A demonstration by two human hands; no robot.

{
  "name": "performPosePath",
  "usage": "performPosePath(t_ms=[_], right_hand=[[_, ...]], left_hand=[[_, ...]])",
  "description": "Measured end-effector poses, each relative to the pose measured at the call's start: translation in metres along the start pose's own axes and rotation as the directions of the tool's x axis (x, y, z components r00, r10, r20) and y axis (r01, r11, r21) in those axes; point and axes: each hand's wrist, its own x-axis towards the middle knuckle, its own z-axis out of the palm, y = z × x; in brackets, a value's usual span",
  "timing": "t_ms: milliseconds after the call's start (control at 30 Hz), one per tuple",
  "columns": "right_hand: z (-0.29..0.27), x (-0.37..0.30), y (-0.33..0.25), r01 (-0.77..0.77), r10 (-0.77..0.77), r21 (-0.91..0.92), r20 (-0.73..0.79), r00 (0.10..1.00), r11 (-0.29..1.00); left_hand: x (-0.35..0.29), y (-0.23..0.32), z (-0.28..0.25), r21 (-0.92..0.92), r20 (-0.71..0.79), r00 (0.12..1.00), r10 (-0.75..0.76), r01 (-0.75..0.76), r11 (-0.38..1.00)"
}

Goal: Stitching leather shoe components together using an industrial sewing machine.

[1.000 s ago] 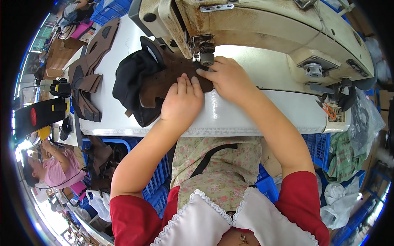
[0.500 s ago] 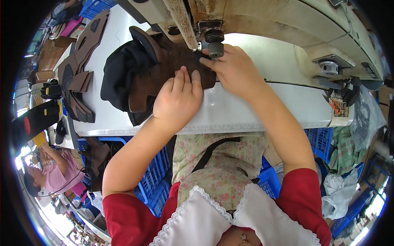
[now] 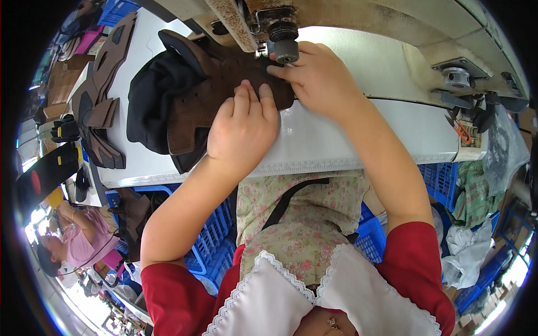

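A brown leather shoe upper [image 3: 190, 112] with a bunched black lining [image 3: 154, 103] lies on the white sewing-machine bed, its far part under the presser foot [image 3: 261, 50]. My left hand [image 3: 242, 129] rests flat on the upper, fingers stretched toward the needle area; one fingertip is wrapped in a tan covering. At the upper's right edge, my right hand [image 3: 319, 81] is closed on the leather beside the needle. Its thumb lies on the leather, and the grey roller [image 3: 287, 50] partly hides the other fingers. The stitching point itself is mostly hidden.
The machine arm [image 3: 370, 19] spans the far side above my hands. Brown cut pieces [image 3: 103, 112] are stacked at left. Orange-handled snips [image 3: 462, 131] sit at the right end. Blue crates [image 3: 210, 246] stand below the table edge. Another person [image 3: 89, 241] works at far left.
The machine, table and upper all appear slightly higher and further left, as the view has shifted. Both hands keep nearly the same hold on the upper.
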Motion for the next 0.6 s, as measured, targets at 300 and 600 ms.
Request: performPosePath(t_ms=[300,600], right_hand=[[-0.0002,-0.0006,0.0027,-0.021,0.021,0.026,-0.001,1.000,0.999],[0.0000,-0.0013,0.0015,-0.011,0.011,0.016,0.013,1.000,1.000]], left_hand=[[-0.0016,0.0051,0.0011,0.040,-0.015,1.000,0.010,-0.009,0.999],[-0.0045,0.0052,0.0004,0.004,-0.005,1.000,-0.006,0.006,1.000]])
